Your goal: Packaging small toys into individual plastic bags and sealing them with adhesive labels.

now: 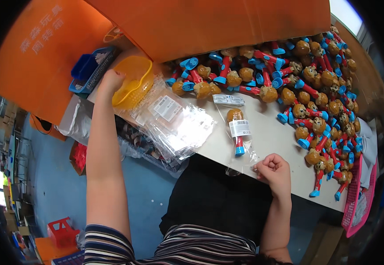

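A clear plastic bag lies at the table's front edge. Inside it is one toy figure with a brown round head, red body and blue base, partly covered by a white label. My right hand is closed in a pinch at the bag's lower right corner. At the left, my left hand reaches to the rim of a yellow basket. Its fingers are curled, and whatever they hold is hidden. Between my hands, flat clear bags with labels lie in a shiny stack.
A heap of similar toy figures covers the table's back and right. Orange panels rise behind. Blue trays stand left of the yellow basket, and a pink basket is at the right edge. A red stool stands lower left.
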The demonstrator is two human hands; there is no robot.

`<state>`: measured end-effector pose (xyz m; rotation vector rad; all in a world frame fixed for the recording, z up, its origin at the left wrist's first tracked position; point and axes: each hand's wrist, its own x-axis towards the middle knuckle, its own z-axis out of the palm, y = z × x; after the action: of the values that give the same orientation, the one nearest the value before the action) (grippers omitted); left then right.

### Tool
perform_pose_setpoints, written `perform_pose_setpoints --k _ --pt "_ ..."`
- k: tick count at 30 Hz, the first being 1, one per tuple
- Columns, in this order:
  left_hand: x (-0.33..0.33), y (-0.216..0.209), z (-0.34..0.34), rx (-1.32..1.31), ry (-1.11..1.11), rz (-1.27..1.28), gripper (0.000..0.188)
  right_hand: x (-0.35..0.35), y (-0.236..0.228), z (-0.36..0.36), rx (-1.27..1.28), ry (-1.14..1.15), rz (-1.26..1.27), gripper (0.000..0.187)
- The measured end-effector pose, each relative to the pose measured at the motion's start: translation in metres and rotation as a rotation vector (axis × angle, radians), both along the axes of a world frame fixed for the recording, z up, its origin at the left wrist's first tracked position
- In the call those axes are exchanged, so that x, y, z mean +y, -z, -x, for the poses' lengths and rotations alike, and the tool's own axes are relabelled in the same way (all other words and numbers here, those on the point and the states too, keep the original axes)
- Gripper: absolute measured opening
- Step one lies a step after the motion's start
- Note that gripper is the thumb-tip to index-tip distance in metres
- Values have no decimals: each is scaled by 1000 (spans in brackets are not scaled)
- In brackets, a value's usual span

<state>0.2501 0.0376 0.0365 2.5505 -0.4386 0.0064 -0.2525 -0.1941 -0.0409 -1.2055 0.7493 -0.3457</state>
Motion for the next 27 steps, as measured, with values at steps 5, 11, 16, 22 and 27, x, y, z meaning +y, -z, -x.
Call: perform_pose_setpoints --k 5,11,16,22,27 --pt "-37 5 90 -746 148 216 43 -6 3 9 23 50 -6 13" --pt "-59 28 285 -254 1055 290 50 -11 -7 15 66 -101 72 17" --pt "-79 67 333 304 566 644 30 -19 -17 16 147 -8 211 25" --pt "-90 82 341 793 423 603 21 -9 -10 5 148 -188 506 30" --pt "-82 81 342 861 351 782 25 -12 -20 5 148 -324 676 25"
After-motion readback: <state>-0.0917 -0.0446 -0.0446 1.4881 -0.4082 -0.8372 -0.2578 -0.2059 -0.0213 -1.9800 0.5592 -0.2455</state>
